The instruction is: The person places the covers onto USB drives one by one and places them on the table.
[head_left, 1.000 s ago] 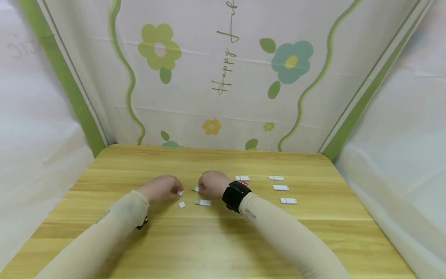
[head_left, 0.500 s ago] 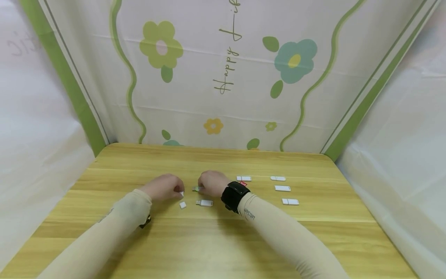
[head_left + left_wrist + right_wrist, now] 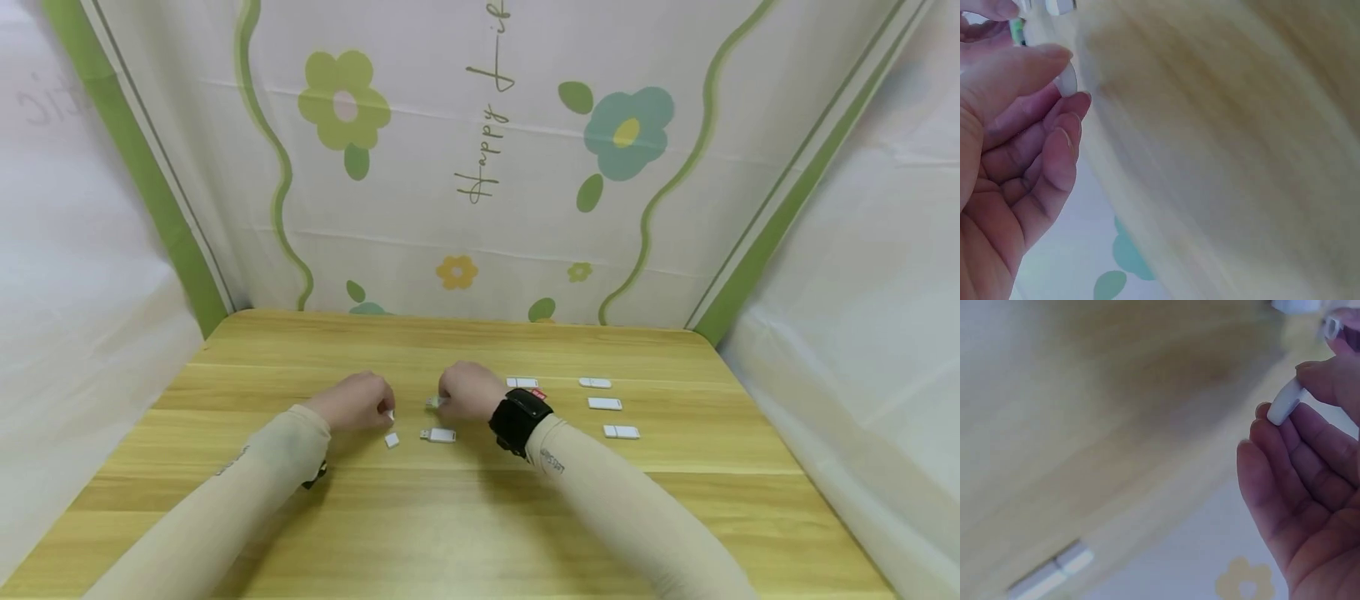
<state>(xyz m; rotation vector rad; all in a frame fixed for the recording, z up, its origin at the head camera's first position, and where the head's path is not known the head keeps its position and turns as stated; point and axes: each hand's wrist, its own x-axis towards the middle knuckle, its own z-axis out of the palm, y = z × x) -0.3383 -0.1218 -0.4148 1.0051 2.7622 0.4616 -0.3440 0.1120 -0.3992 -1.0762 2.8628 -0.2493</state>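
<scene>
My left hand (image 3: 354,402) pinches a small white cap (image 3: 1067,80) between thumb and fingertips. Facing it, my right hand (image 3: 468,393) grips a white USB stick (image 3: 1285,403) by its body, the bare connector (image 3: 432,402) pointing left toward the cap. Cap and connector stand apart. Just below the hands on the table, a second loose cap (image 3: 392,439) lies left of an uncapped USB stick (image 3: 438,435). In the right wrist view the held cap (image 3: 1333,328) shows its hollow opening.
A capped stick with a red tag (image 3: 522,382) lies behind my right wrist. Farther right, a rounded stick (image 3: 595,383), a plain one (image 3: 604,403) and another capped one (image 3: 622,432) lie in a column. A printed curtain (image 3: 465,167) rises behind the wooden table (image 3: 420,533).
My right hand has moved a little to the right with the stick, widening the distance from the cap. My left hand has stayed nearly still, holding the cap.
</scene>
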